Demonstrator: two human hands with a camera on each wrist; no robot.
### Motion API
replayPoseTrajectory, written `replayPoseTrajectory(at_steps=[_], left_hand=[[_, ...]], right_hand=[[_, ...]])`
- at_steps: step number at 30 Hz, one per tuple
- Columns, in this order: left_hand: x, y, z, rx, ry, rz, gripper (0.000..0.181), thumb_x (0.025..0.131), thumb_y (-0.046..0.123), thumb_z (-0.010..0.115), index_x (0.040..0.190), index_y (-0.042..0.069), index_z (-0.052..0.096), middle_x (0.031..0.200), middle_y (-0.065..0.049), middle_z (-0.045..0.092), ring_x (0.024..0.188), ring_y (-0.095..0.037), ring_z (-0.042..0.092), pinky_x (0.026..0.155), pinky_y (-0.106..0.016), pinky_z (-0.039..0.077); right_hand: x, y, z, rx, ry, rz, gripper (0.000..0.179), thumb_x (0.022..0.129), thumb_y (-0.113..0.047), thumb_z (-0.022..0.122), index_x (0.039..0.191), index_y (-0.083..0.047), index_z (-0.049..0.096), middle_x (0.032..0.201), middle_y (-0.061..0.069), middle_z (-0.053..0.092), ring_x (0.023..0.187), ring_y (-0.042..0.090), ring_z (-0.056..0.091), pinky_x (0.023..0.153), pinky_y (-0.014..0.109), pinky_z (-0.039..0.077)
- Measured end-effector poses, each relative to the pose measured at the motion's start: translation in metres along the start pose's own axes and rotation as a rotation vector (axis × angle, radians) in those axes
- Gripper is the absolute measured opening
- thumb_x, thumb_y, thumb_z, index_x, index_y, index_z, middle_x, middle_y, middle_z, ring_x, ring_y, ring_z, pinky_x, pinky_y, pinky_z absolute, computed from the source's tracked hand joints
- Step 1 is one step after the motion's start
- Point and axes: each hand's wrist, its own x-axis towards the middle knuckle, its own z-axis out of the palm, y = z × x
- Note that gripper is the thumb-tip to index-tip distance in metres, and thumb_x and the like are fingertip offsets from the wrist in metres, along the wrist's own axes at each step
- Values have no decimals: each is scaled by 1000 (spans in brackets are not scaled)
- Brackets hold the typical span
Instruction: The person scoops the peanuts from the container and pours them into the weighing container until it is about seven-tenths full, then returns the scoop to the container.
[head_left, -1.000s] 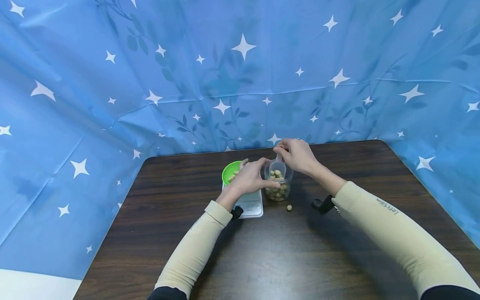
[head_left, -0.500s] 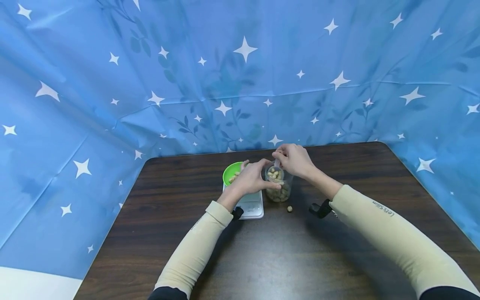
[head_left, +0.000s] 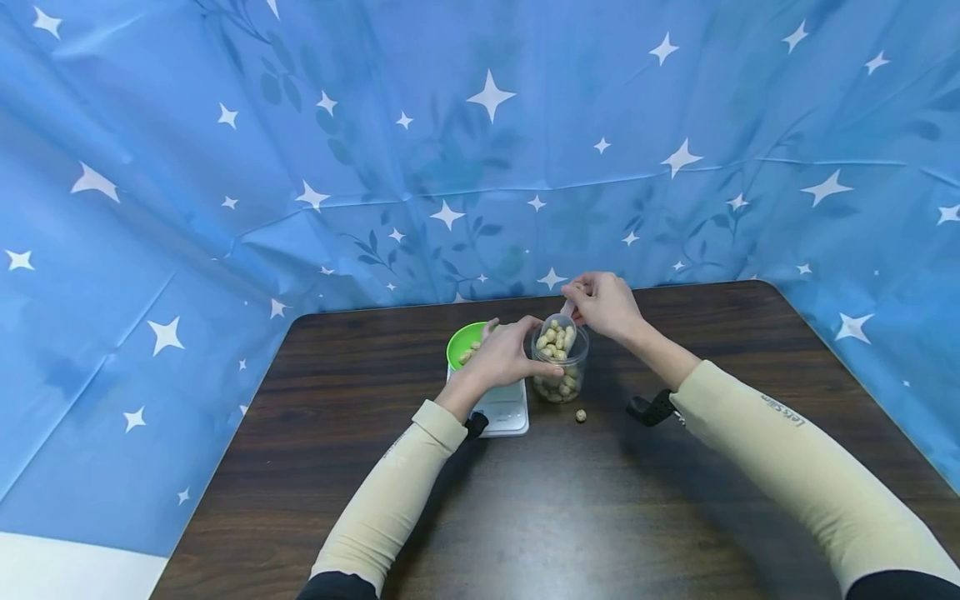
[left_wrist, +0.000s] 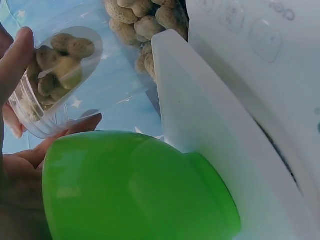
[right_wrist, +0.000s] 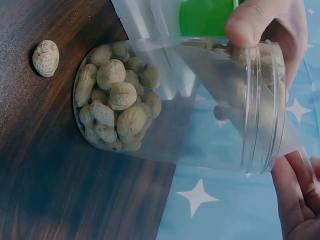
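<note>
A clear plastic jar (head_left: pixel 561 387) stands upright on the table, with unshelled peanuts (right_wrist: pixel 120 100) piled at its bottom. My left hand (head_left: pixel 501 357) grips the jar by its rim, thumb on the near side. With thumb and fingers, my right hand (head_left: pixel 606 307) pinches the handle of a translucent scoop (head_left: pixel 568 309). The scoop's bowl, heaped with peanuts, is at the jar's mouth, partly inside it. To the left, a green bowl (head_left: pixel 459 340) with some peanuts sits on a white kitchen scale (head_left: pixel 506 415); the left hand and wrist partly cover both.
One loose peanut (head_left: pixel 581 416) lies on the dark wooden table (head_left: pixel 570 517) just in front of the jar. Behind the table's far edge hangs a blue curtain (head_left: pixel 480 167) with white stars. The scale stands close beside the jar.
The right hand dips the scoop down into the jar, then raises it, and the scoop is now full of peanuts. The left hand stays on the jar.
</note>
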Motion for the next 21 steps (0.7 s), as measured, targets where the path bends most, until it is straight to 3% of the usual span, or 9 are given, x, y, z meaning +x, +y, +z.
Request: replayPoseTrajectory(at_steps=[6,15,21], left_hand=[[0,-1,0,1,-1,-10,85,80,58,84,145,12,53,130,0,67,120,-19,62,120,-55,14],[0,-1,1,-4,3,-17,86,80,58,84,146,12,53,129,-2,67,121,-21,62,120,-56,15],[0,-1,1,5,3,-22,88,79,59,84,147,13,52,131,-2,67,123,-23,61,120,-55,15]], right_hand=[[1,1,-3,98,20,76,32,108,-22,57,119,6,67,84,14,72,74,21,72,72,42,61],[-2,2,-5,122,52,95,35,108,-20,55,122,10,65,86,16,73,77,25,73,66,30,61],[-4,2,-7,113,98,100,36,109,-22,54,122,9,66,89,18,73,77,23,73,70,34,61]])
